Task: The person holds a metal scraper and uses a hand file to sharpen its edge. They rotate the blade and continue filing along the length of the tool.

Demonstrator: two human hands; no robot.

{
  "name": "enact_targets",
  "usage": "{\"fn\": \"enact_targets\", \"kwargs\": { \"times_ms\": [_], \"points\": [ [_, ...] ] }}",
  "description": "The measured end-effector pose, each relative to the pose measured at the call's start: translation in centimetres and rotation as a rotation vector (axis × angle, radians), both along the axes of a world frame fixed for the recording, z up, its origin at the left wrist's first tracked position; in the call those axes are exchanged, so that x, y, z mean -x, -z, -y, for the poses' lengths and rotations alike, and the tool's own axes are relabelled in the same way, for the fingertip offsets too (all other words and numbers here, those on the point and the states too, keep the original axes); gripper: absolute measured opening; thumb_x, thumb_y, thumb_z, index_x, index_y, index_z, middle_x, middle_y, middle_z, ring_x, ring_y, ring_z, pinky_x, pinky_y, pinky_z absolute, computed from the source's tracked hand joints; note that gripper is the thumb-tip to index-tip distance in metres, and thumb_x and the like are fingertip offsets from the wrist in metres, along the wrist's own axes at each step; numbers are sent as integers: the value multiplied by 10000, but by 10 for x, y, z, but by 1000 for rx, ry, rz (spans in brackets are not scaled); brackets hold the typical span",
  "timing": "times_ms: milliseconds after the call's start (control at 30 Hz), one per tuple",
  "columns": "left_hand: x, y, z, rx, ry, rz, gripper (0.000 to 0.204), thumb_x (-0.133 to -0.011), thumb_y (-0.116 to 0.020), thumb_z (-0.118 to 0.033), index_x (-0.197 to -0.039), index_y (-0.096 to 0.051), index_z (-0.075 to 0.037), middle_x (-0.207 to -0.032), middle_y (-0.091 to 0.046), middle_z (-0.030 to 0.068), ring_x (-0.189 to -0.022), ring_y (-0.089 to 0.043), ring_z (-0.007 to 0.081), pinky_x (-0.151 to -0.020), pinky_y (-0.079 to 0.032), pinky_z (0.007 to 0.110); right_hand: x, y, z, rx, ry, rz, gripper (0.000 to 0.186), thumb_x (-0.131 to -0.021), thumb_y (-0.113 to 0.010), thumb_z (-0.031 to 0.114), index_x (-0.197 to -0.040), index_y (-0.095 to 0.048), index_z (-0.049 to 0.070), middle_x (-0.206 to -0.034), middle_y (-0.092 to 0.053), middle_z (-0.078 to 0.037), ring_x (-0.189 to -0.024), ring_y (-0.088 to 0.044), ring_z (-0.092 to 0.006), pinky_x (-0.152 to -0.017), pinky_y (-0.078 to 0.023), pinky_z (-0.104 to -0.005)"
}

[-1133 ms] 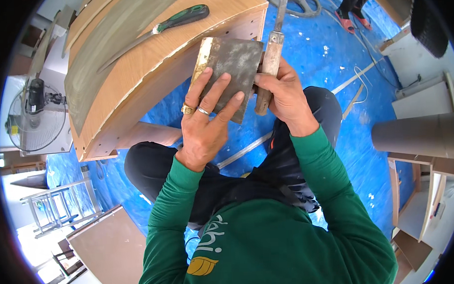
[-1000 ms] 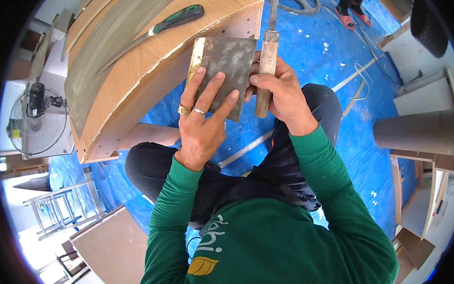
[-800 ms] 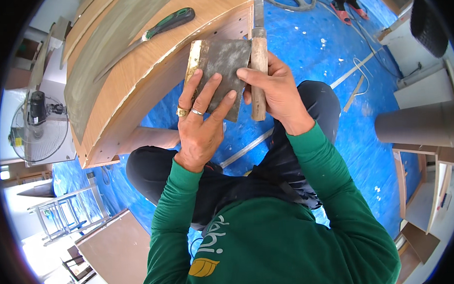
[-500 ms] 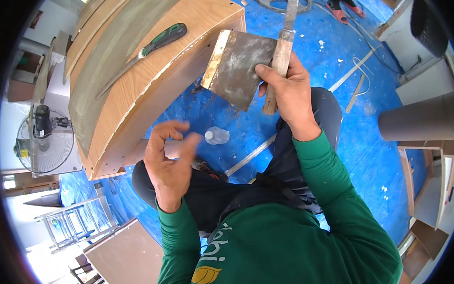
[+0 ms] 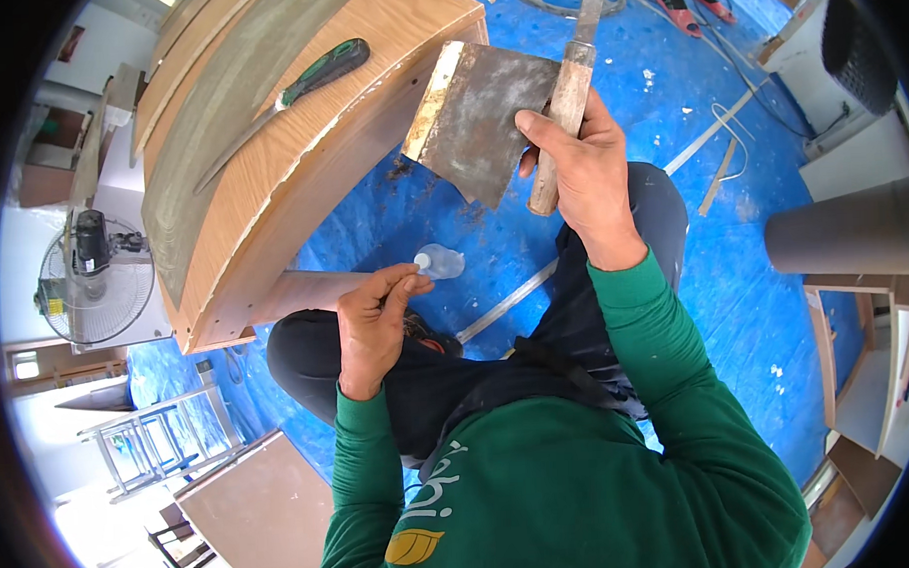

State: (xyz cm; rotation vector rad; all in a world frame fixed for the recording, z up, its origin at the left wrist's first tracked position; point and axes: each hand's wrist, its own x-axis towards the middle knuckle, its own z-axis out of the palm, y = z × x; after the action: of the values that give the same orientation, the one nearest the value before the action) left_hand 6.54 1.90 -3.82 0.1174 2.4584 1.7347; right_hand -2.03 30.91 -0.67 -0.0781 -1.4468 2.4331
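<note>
- The wooden cabinet (image 5: 299, 139) with a chipped, curved front edge stands at the upper left; places below are given from it.
- Right of the wooden cabinet, the right hand (image 5: 593, 174) is closed around the handle of a wooden-handled blade (image 5: 568, 95), which is tilted, its metal end pointing away from the person.
- The same hand has hold of a metal plate (image 5: 489, 113), the thumb pressed on its face near one edge. The plate is dark and worn, with a pale yellowish band along the edge nearest the wooden cabinet.
- Just beyond the wooden cabinet's near end, to its right, a clear plastic bottle (image 5: 444, 262) with a white cap lies on the blue sheet (image 5: 518, 247).
- The left hand (image 5: 376, 322) is at the bottle's cap, thumb and fingertips drawn nearly together; whether they grip the cap I cannot tell.
- On top of the wooden cabinet lies a knife (image 5: 325, 72) with a black and green handle, its thin blade slanting toward the near left, over a curved grey band (image 5: 195, 163).
- Left of the wooden cabinet is a fan (image 5: 93, 267) with a wire guard.
- Well to the right of the wooden cabinet, another person's feet in red sandals (image 5: 680, 18) rest on the sheet.
</note>
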Motion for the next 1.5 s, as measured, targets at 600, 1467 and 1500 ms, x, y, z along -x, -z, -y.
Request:
{"fn": "enact_targets", "kwargs": {
  "times_ms": [600,1467,1500],
  "points": [
    [20,-40,-49,540,50,-853,512,-858,-859,-39,-1358,-766,-101,-1526,-632,199,-1466,-560,442,-1229,-451,567,-7,-7,5,-5,-44,105,342,-971,-824,90,-1258,-685,-30,-969,-741,-90,-686,-690,-170,-547,-571,-308],
    [85,-26,38,-706,-364,-57,263,-1135,-686,-199,-1182,-762,49,-1088,-777,80,-970,-747,145,-872,-723,392,-68,-112,127,-748,-714,199,672,-1162,-577,174,-1771,-302,98,-814,-649,-49,-584,-632,-109,-505,-521,-294],
    [86,-26,39,-726,-367,-59,273,-1137,-685,-208,-1174,-765,50,-1085,-779,82,-960,-746,141,-864,-720,385,-67,-110,131,-735,-716,208,667,-1165,-569,178,-1771,-302,99,-830,-649,-52,-591,-635,-110,-507,-522,-294]
  ]
}}
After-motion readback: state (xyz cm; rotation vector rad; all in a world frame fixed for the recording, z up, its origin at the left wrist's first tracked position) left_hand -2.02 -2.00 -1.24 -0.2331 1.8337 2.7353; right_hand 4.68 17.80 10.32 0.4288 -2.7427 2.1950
